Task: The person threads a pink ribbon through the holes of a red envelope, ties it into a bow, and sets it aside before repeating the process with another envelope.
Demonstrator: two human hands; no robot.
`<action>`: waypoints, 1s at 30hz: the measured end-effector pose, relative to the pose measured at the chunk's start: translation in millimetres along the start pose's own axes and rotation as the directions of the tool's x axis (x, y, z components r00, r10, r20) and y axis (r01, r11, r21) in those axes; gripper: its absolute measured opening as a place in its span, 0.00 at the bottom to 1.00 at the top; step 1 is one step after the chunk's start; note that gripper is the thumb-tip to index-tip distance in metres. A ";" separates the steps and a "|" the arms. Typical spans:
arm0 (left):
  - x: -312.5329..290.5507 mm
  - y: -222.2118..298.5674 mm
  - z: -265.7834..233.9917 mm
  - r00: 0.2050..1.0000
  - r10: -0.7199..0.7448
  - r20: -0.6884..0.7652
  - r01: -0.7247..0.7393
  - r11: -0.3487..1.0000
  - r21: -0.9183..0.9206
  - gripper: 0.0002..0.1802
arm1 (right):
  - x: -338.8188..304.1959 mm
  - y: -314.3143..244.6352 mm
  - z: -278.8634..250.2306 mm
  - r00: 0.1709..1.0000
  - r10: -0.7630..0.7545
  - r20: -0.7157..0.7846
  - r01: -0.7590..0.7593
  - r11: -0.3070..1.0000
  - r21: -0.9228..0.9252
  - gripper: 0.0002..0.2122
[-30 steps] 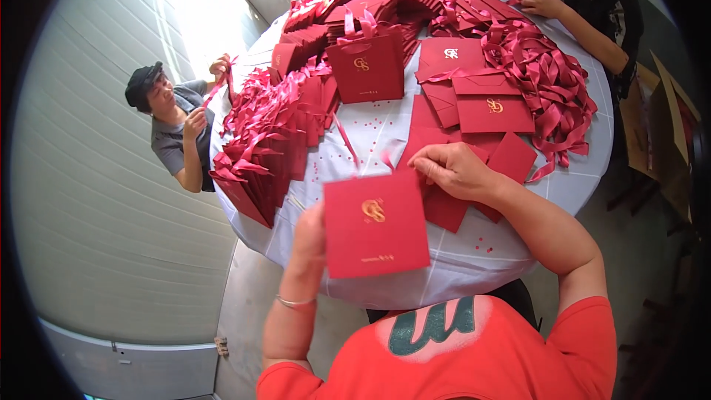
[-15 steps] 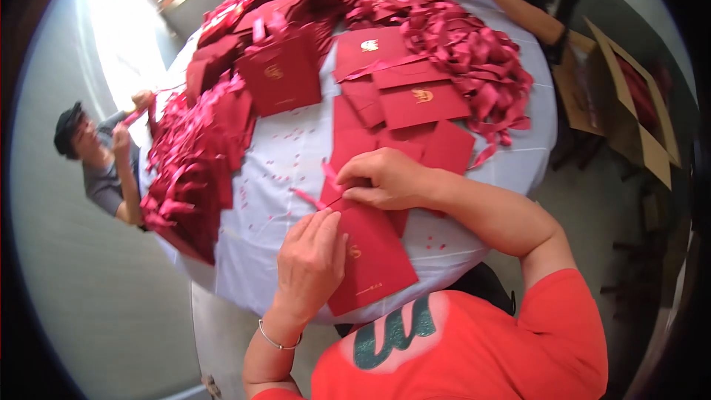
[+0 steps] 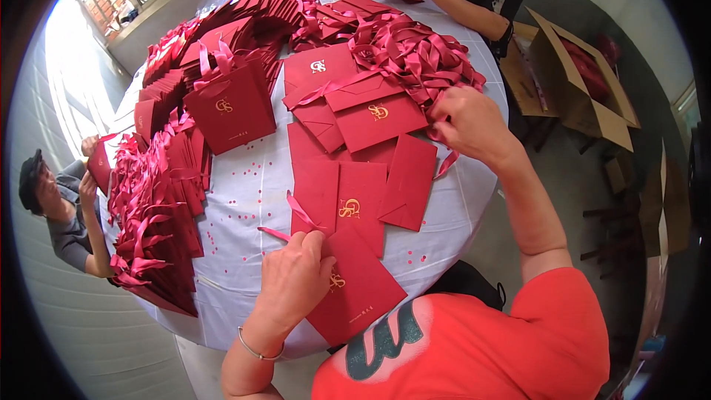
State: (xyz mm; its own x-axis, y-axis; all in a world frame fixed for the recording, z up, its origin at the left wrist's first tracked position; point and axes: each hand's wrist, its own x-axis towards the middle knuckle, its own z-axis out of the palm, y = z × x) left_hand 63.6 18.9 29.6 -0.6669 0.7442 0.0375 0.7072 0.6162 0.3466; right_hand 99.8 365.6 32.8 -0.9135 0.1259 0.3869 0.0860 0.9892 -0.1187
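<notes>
A flat red paper bag with a gold emblem lies at the table's near edge. My left hand pinches its upper left part, fingers closed. Pink ribbon ends stick up just beyond those fingers. Away to the right, my right hand reaches the near edge of a heap of pink ribbons. Its fingers are bent together around ribbon there, and the fingertips are partly hidden. More flat red bags overlap between my hands.
A standing red bag and rows of bags with ribbon handles cover the table's left side. Small red paper dots dot the white cloth. Co-workers sit at far left and far right. An open carton stands at right.
My right hand has left the bag's top and moved right and away to the ribbon heap. My left hand stays on the bag. The view has shifted.
</notes>
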 end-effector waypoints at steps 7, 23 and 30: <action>7.5 -18.5 -0.9 0.993 0.016 0.121 0.009 0.980 -0.199 0.15 | -38.8 23.6 13.0 0.996 -0.007 -0.094 0.000 0.997 -0.073 0.03; 5.8 -49.0 11.1 0.994 -0.048 0.103 0.095 0.853 -0.514 0.10 | -17.1 -103.5 21.3 0.868 -0.496 0.001 0.460 0.806 0.374 0.08; 5.7 -52.0 12.2 0.990 -0.038 0.137 0.113 0.790 -0.603 0.10 | -12.4 -124.2 21.3 0.857 -0.515 -0.017 0.485 0.796 0.361 0.17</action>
State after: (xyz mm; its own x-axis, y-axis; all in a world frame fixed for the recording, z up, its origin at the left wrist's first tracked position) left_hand 25.9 -5.8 0.4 -0.6546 0.7488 -0.1041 0.3415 0.4157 0.8430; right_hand 92.0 239.6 23.3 -0.8206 -0.3998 0.4084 -0.5184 0.8215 -0.2374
